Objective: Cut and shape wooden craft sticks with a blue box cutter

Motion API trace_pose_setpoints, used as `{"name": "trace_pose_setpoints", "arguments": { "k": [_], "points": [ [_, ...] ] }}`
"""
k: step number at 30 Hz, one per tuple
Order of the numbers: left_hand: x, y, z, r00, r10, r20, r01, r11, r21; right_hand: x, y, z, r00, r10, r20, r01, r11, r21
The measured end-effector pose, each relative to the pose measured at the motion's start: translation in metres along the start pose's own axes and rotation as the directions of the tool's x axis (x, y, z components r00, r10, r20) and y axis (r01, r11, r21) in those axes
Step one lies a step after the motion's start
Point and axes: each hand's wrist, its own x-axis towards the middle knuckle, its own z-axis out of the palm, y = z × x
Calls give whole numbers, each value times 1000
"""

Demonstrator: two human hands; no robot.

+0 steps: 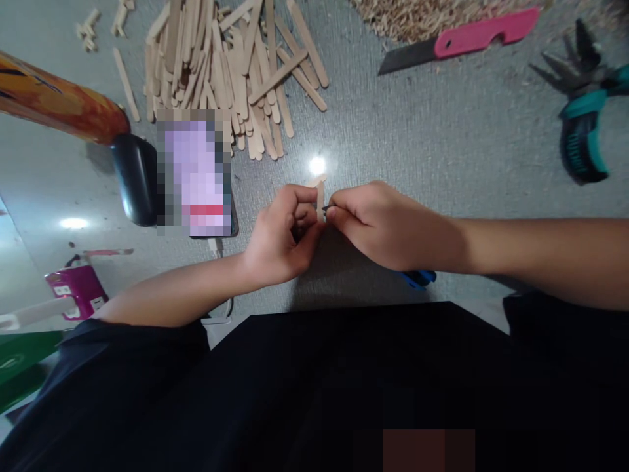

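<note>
My left hand (289, 229) is closed, pinching a short wooden craft stick (320, 196) upright between thumb and fingers. Right beside it, my right hand (378, 219) is closed around a small dark blade (327, 208), whose tip points at the stick. Most of the blade's holder is hidden in the fingers. A blue plastic object (417, 280) shows below my right wrist; whether it joins the blade I cannot tell. Just beyond my left fingertips lies another craft stick (317, 179), partly covered.
A heap of craft sticks (230, 72) lies behind the phone (206, 177). Wood shavings (403, 19), a pink-handled cutter (484, 34) and teal-handled pliers (584, 124) are at the right. At the left are a black case (135, 180), an orange cylinder (59, 98) and a purple power adapter (76, 292).
</note>
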Motion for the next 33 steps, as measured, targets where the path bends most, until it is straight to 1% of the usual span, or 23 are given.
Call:
{"name": "trace_pose_setpoints", "arguments": {
  "k": [2, 4, 5, 6, 7, 9, 10, 11, 12, 14, 17, 20, 23, 28, 33],
  "points": [
    [-2, 0, -1, 1000, -2, 21, 1, 999, 38, 1, -1, -1, 996, 85, 32, -85, 996, 20],
    [-3, 0, -1, 999, -3, 47, 1, 998, 56, 3, -1, -3, 972, 189, 139, -204, 973, 104],
    [-3, 0, -1, 999, -1, 52, -2, 998, 56, 3, -1, -4, 958, 219, 187, -246, 960, 136],
    [-3, 1, -1, 998, 6, 54, -9, 998, 54, 3, -2, -4, 954, 223, 202, -254, 957, 141],
    [-2, 1, -1, 998, 16, 54, -19, 998, 54, 3, -3, -4, 963, 202, 176, -224, 968, 115],
    [-2, 2, -1, 998, 29, 52, -32, 997, 65, 2, -6, -4, 992, 111, 58, -111, 994, -4],
    [-1, 3, -2, 998, 31, 54, -35, 997, 73, 1, -8, -4, 998, 65, 13, -64, 996, -61],
    [-1, 3, -2, 998, 29, 58, -33, 996, 80, 1, -9, -4, 999, 36, -10, -37, 995, -92],
    [-1, 3, -2, 998, 23, 61, -28, 996, 84, 1, -9, -4, 999, 33, -8, -33, 995, -95],
    [-2, 4, -1, 998, 12, 54, -17, 996, 86, 2, -8, -5, 995, 89, 42, -88, 996, -34],
    [-4, 4, 0, 999, 0, 33, -3, 997, 73, 6, 0, -7, 967, 187, 176, -211, 968, 134],
    [-4, 4, 1, 999, -24, 33, 22, 999, 44, 9, 6, -7, 948, 187, 258, -258, 925, 280],
    [-2, 4, 1, 999, -28, 34, 29, 999, -33, 9, 5, -8, 951, 143, 274, -243, 894, 378],
    [7, 11, -3, 997, 36, 72, -19, 974, -225, 5, 2, -14, 967, 32, 253, -149, 877, 457],
    [11, 18, -6, 992, 45, 120, 3, 929, -369, 3, 8, -16, 961, -66, 270, -106, 810, 577]
  ]
}}
